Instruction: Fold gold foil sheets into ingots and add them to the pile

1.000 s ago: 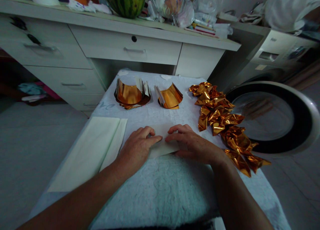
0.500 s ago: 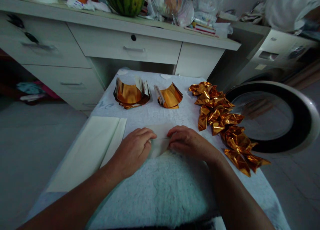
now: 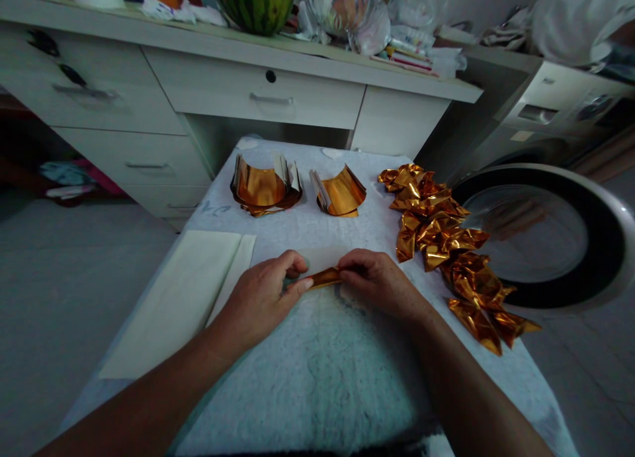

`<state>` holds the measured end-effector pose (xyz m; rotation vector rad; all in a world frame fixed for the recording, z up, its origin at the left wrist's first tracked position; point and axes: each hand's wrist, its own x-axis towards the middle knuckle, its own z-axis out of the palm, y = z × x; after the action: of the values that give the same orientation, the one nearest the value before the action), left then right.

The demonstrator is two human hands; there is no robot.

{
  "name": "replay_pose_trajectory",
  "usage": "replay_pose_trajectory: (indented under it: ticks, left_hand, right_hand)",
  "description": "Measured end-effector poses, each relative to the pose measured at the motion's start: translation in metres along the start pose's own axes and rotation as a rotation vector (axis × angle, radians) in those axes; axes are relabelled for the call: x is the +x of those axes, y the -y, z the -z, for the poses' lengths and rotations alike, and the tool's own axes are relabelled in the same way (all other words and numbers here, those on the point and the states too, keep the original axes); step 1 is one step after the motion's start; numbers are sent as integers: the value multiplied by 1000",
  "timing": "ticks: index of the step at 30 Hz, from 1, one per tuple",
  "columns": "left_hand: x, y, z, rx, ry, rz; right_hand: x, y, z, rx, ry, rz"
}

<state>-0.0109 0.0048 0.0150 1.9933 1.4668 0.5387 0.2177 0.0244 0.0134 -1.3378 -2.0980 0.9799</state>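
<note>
A sheet of gold foil paper (image 3: pixel 325 278) lies in front of me, pale side up, its near edge folded over to show a gold strip. My left hand (image 3: pixel 270 291) is at the strip's left end, the thumb on the gold and the index finger curled above it. At the right end, my right hand (image 3: pixel 374 282) pinches the fold between thumb and fingers. Both hands rest low over the cloth-covered table (image 3: pixel 307 377). Left of my left hand lies a folded white sheet (image 3: pixel 173 298). The underside of the foil paper is hidden.
Two curled stacks of gold foil paper, a larger stack (image 3: pixel 262 187) and a smaller stack (image 3: pixel 342 192), stand beyond my hands. Crumpled gold foil bows (image 3: pixel 431 225) line the right edge. A washing machine door (image 3: pixel 536 235) hangs open there. Behind are drawers (image 3: pixel 268 100) and a watermelon (image 3: pixel 260 4).
The near edge of the foil paper has been turned up into a narrow fold, so gold now shows. My left thumb and index finger have moved apart. The view has shifted slightly.
</note>
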Motion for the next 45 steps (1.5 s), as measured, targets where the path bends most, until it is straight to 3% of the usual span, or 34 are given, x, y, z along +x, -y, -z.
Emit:
replay_pose_trajectory:
  ticks: [6, 12, 22, 31, 45]
  left_hand:
    - [4, -1, -3, 90, -34, -5]
    - [6, 3, -10, 105, -106, -37]
    - [6, 8, -14, 107, -229, -88]
    - [6, 12, -14, 403, -254, 6]
    - [5, 6, -17, 425, -270, 88]
  right_hand:
    - [0, 4, -5, 21, -43, -53]
    - [4, 4, -14, -114, -138, -50]
    - [5, 1, -16, -121, -137, -81]
    - [6, 7, -15, -160, -122, -115]
    - [6, 6, -15, -151, -102, -134]
